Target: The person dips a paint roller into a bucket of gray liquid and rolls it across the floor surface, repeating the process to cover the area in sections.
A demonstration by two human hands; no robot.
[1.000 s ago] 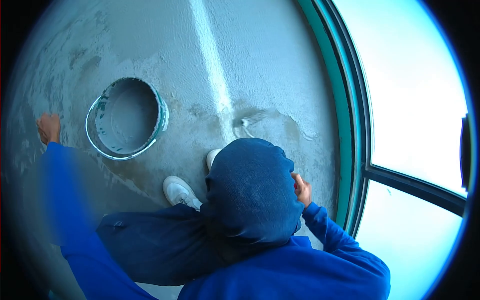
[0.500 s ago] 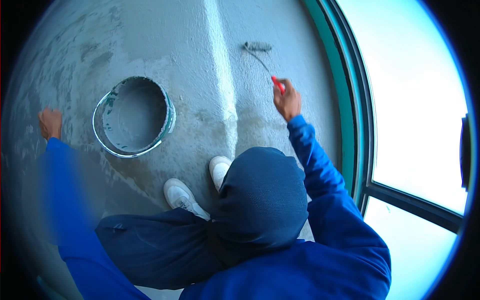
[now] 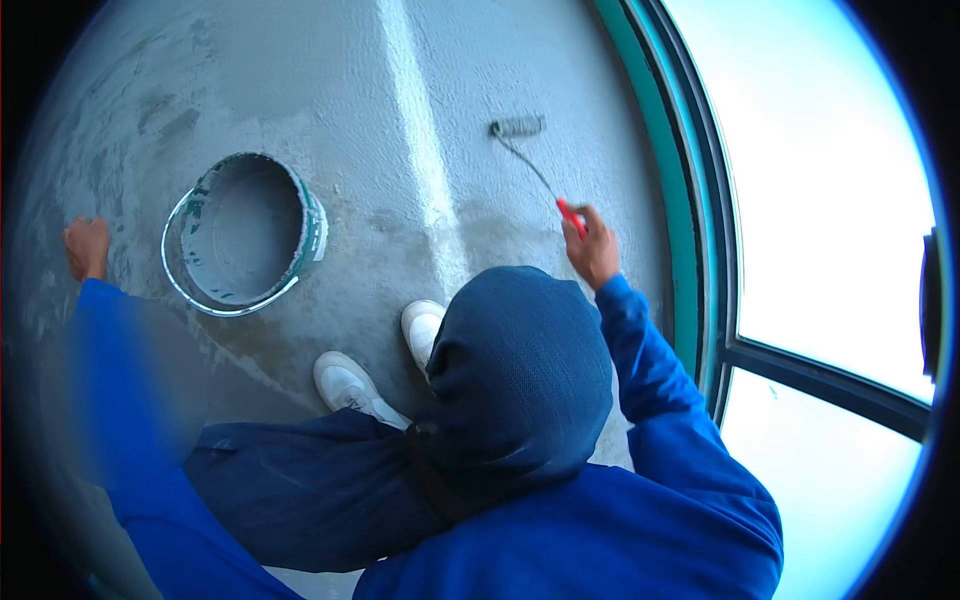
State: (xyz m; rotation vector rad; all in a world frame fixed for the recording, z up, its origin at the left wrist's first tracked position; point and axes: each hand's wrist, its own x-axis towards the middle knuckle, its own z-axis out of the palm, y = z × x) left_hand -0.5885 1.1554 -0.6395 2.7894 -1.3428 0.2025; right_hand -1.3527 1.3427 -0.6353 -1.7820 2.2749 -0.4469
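Note:
My right hand (image 3: 594, 247) is wrapped round the red handle of a paint roller (image 3: 520, 126). The roller's grey, coated sleeve lies on the floor ahead of the hand, and its bent wire frame slants back to the handle. My left hand (image 3: 86, 249) is closed in a fist at the far left, with nothing visible sticking out of it. Between the hands stands a bucket (image 3: 317, 225), nearer the left one and apart from both. It has grey coating smeared inside and a wire bail resting low round its side.
The floor (image 3: 300, 90) is covered with grey coating, wet-looking ahead and patchy at left. A bright white band (image 3: 415, 120) runs along it. White shoes (image 3: 343, 382) stand behind the bucket. At right is a green-edged dark frame (image 3: 690, 200) beside a bright glass pane (image 3: 820, 180).
The roller and my right hand have come back towards my body, the hand also slightly right. The bucket, shoes and white band sit further left in view. My left hand stays in a fist.

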